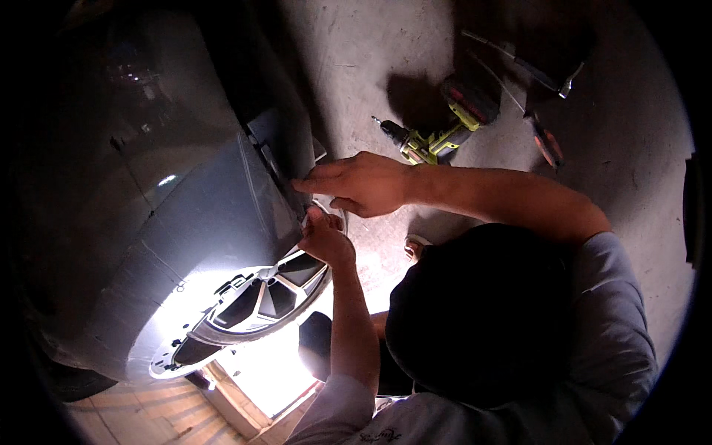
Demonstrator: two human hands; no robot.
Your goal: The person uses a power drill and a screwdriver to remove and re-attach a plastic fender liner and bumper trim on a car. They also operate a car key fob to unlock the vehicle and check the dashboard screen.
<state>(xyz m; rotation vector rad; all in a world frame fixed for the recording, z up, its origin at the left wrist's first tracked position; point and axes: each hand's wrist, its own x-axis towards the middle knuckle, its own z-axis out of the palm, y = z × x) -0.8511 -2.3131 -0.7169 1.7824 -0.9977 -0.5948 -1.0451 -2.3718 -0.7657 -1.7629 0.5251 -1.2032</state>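
The dark grey car body panel (196, 200) fills the left side and ends in an edge above the wheel. At that edge my left hand (326, 236) is closed, with thumb and fingers drawn together; what lies between them is hidden. Just beyond it, my right hand (363, 183) reaches in from the right with fingers stretched out, their tips against the dark end of the panel. The thumb hangs apart, near the left hand. Below the hands is the spoked wheel (261, 300), partly covered by the bodywork.
On the concrete floor lie a yellow-green and black cordless drill (434, 141), a red-and-black handled screwdriver (545, 141) and a long-handled ratchet (534, 73). My bent knee (482, 319) is close below my right arm. Bright light glares beside a wooden frame (241, 397).
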